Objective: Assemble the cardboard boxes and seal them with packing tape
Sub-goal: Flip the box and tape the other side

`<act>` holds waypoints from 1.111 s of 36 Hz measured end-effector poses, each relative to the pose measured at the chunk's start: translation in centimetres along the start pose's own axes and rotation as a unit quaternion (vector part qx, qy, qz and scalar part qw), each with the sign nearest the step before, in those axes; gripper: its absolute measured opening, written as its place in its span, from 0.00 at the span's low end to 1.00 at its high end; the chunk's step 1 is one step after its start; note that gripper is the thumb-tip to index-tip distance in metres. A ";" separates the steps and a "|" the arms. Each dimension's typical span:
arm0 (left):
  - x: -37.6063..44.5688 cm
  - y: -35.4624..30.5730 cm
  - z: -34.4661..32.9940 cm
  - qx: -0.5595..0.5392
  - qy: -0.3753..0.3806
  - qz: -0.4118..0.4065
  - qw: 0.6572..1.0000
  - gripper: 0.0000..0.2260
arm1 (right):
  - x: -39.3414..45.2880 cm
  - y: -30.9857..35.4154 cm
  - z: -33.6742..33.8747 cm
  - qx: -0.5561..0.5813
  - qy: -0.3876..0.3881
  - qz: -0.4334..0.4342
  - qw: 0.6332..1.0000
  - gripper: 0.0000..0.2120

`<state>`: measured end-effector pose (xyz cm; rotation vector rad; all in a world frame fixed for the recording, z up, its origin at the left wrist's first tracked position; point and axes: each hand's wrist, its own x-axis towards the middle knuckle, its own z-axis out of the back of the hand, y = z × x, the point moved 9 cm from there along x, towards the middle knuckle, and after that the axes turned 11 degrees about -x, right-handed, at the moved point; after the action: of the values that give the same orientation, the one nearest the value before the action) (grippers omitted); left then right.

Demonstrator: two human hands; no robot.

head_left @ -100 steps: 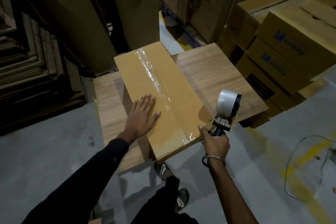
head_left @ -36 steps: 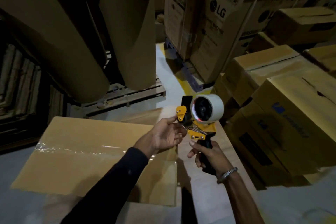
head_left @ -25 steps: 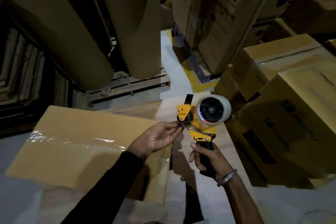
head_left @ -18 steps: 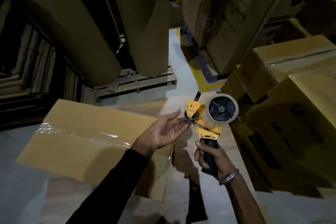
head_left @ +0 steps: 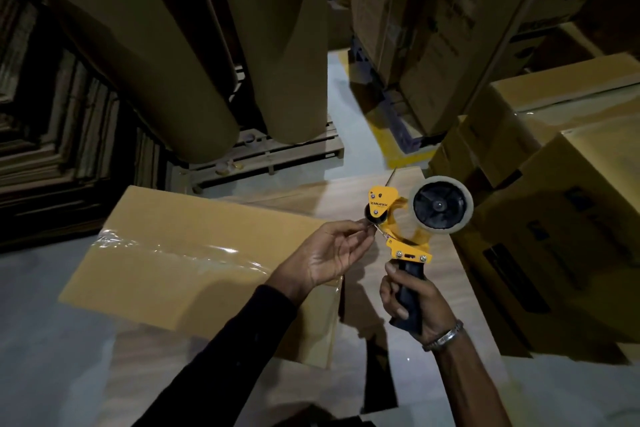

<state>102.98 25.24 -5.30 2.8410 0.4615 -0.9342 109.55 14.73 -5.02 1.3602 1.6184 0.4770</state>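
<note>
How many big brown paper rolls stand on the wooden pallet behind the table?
2. One paper roll is at the left of the pallet, the other paper roll at its right. More may be hidden behind them.

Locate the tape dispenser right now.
Head view, right of centre: the tape dispenser is held up by its handle in the right hand, left hand pinching at its roller, above the wooden table.

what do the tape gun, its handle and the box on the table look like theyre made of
Tape gun frame: looks like yellow-painted metal or hard plastic, screw heads showing. Handle, gripped by the right hand: black, matte, probably plastic or rubber. Box: plain brown cardboard, with a glossy clear tape strip.
</note>
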 end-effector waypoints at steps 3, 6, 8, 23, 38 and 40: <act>-0.5 -0.1 -0.1 0.012 0.006 0.020 1.000 0.07 | -0.4 0.0 -0.2 -0.005 -0.009 0.002 1.000 0.22; -1.1 -0.2 0.0 -0.023 0.032 0.068 0.997 0.14 | -0.6 0.0 -0.8 0.003 -0.015 0.008 1.000 0.22; -1.4 -0.5 0.1 -0.046 0.047 0.106 0.992 0.21 | -0.7 0.1 -1.0 0.005 -0.025 0.014 1.000 0.20; -2.0 -3.9 1.2 0.148 0.038 0.180 0.972 0.16 | -2.7 1.7 -3.5 -0.121 -0.149 0.020 0.981 0.13; 2.8 -12.0 -4.9 0.739 0.031 0.074 0.669 0.10 | -0.5 1.3 -5.2 -0.276 -0.270 -0.050 0.921 0.13; 3.4 -12.3 -6.1 0.768 0.050 0.061 0.636 0.08 | -0.1 1.9 -5.4 -0.279 -0.290 -0.045 0.914 0.14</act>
<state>105.06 38.96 -2.64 4.1411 -1.2104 -1.6372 106.05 16.68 -0.93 0.8695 0.9456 0.3887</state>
